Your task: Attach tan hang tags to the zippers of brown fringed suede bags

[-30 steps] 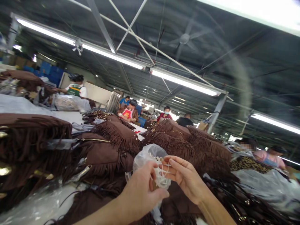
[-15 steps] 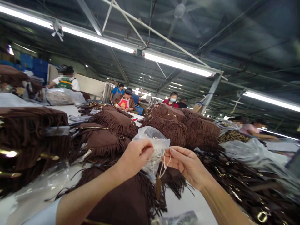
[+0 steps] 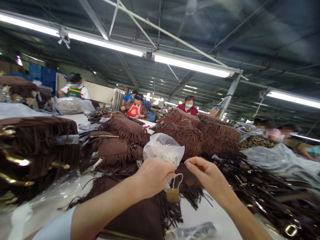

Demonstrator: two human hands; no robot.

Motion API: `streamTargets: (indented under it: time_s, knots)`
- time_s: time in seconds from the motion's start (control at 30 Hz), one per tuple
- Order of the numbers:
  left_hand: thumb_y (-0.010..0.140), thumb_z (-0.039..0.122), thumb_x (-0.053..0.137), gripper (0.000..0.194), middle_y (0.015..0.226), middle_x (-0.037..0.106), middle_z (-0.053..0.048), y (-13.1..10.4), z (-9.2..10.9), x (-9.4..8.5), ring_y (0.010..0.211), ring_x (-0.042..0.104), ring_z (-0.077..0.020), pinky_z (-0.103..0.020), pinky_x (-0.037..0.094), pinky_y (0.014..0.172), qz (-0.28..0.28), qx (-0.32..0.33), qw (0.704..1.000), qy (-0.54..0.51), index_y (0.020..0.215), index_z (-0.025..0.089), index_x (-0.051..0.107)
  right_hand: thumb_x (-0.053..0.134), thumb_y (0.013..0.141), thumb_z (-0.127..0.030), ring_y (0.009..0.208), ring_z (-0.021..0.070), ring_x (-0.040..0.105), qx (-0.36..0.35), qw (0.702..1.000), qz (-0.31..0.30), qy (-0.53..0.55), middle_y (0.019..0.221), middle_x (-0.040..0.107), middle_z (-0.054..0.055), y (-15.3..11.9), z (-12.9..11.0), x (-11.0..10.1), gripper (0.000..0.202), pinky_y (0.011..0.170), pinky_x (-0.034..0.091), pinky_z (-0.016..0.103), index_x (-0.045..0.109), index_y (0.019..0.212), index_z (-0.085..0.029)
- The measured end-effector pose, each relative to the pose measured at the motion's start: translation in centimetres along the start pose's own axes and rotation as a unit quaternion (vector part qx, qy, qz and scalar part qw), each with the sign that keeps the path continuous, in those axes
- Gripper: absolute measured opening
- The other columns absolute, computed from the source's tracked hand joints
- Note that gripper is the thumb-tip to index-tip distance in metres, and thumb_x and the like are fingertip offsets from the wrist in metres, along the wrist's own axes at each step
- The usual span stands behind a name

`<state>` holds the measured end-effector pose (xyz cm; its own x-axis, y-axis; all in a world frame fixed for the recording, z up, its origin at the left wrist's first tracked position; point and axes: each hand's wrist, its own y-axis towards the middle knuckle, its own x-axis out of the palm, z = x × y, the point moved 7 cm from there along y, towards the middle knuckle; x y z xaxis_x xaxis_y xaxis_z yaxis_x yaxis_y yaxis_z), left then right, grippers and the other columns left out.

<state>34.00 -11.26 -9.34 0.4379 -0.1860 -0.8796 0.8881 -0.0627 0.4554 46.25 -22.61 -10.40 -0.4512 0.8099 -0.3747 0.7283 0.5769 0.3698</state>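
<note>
Tag [image 3: 173,195] on white cord [image 3: 180,181] now hangs under L hand [image 3: 156,175], was at R in prev. frame. L fingers pinched shut, apparently on cord, prob. so tag dangles free. R hand [image 3: 207,175], tag's 2 o'clock, half-curled, nothing seen in it. Clear plastic bag [image 3: 161,148] at 12, prob. there for easy reach. Fringed brown bag [image 3: 135,218] at 8, flat on surface [image 3: 197,213].

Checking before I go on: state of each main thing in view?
Left hand: pinching the white string
White string: looped, hanging down
Tan tag: hanging from the string
Right hand: bent, nothing visibly held
Clear plastic bag: bulging, pale contents
Front fringed bag: lying flat
Dark straps: heaped loosely
Ceiling lights: lit
</note>
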Motion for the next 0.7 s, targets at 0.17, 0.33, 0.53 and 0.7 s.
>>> streamTargets:
  time_s: [0.17, 0.33, 0.53, 0.7]
  knots:
    - [0.097, 0.021, 0.052, 0.019, 0.088, 0.072, -0.006, 0.9, 3.0, -1.2, 0.078, 0.065, -0.02, -0.027, 0.039, 0.063, -0.032, 0.064, 0.997, 0.028, 0.089, 0.015, 0.068, 0.075, 0.074, -0.065, 0.076, 0.0187, 0.062, 0.049, 0.959, -0.147, 0.238, 0.089, 0.068, 0.004, -3.0, -0.9, 3.7, 0.048, 0.072, 0.053, 0.03, 0.072, 0.1, -0.024]
    - [0.096, 0.019, 0.055, 0.022, 0.074, 0.065, -0.001, 1.0, 1.9, -2.9, 0.069, 0.058, -0.0155, -0.025, 0.031, 0.06, -0.007, 0.057, 0.998, 0.028, 0.077, 0.015, 0.064, 0.08, 0.077, -0.053, 0.048, 0.0046, 0.032, 0.094, 0.937, -0.201, 0.269, 0.069, 0.053, -0.005, -5.9, 0.3, 4.8, 0.046, 0.045, 0.028, 0.017, 0.067, 0.109, -0.024]
    - [0.094, 0.02, 0.058, 0.026, 0.072, 0.064, 0.001, -0.4, -0.1, -0.4, 0.069, 0.057, -0.0135, -0.022, 0.033, 0.062, -0.046, 0.071, 0.996, -0.024, 0.068, 0.016, 0.06, 0.07, 0.082, -0.059, 0.06, 0.0109, 0.04, 0.101, 0.95, -0.264, 0.13, 0.064, 0.049, -0.003, -7.7, 4.0, 3.9, 0.043, 0.057, 0.033, 0.022, 0.065, 0.073, -0.017]
    - [0.093, 0.021, 0.059, 0.018, 0.076, 0.069, -0.001, -0.2, 2.5, 2.8, 0.076, 0.063, -0.0169, -0.023, 0.037, 0.063, -0.087, 0.111, 0.989, -0.048, 0.077, 0.017, 0.065, 0.073, 0.081, -0.055, 0.082, 0.0196, 0.059, 0.137, 0.926, -0.305, 0.176, 0.085, 0.066, 0.005, -9.0, 4.5, 3.6, 0.037, 0.078, 0.045, 0.03, 0.068, 0.084, -0.019]
